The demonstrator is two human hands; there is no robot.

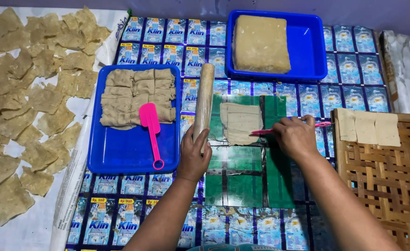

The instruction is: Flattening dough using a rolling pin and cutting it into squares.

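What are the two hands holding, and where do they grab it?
The left hand grips the rolling pin at its near end. The right hand holds a pink tool around its middle, its tip on the dough sheet.

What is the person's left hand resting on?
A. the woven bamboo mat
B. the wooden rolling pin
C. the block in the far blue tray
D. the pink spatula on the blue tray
B: the left hand grips the lower end of the wooden rolling pin, which lies beside the flattened dough sheet, while the right hand holds a thin pink tool at that sheet's edge.
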